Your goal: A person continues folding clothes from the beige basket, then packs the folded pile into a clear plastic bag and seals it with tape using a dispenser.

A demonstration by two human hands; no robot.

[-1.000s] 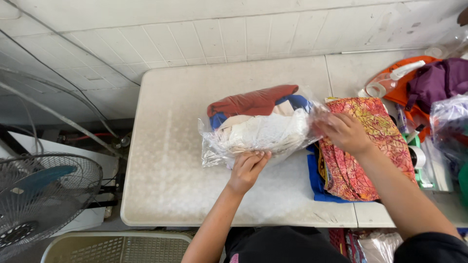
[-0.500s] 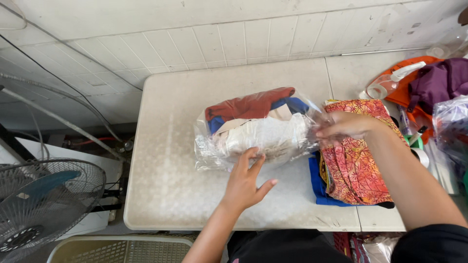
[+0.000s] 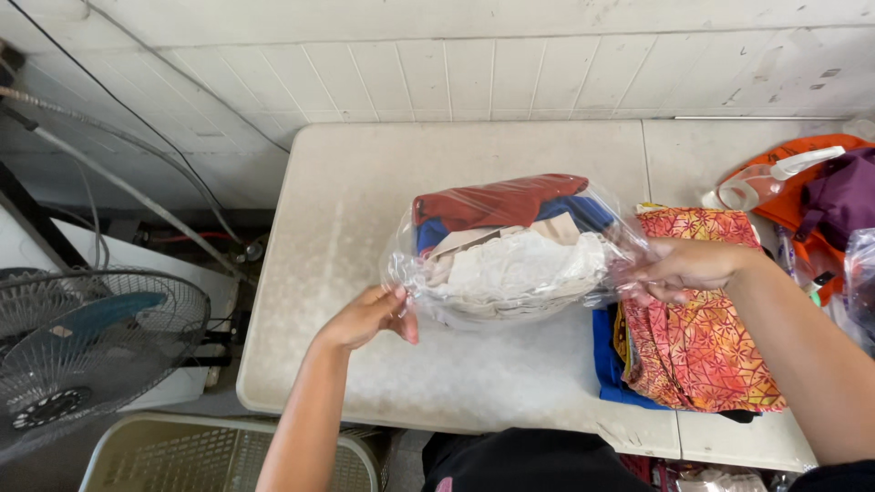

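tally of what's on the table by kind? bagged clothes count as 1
Clear plastic bag of folded clothes, gripped at its ends by the left hand and right hand: 1
Stack of folded cloth, orange-red print over blue: 1
Orange bag: 1
Purple cloth item: 1
Clear spray bottle: 1
Total: 5

The scene is viewed from a single head-worn camera, aimed steeply down and forward at close range over the hands and the worktop beneath them.

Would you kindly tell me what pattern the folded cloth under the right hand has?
Orange-red with a yellow leafy print, on the folded cloth, head view.
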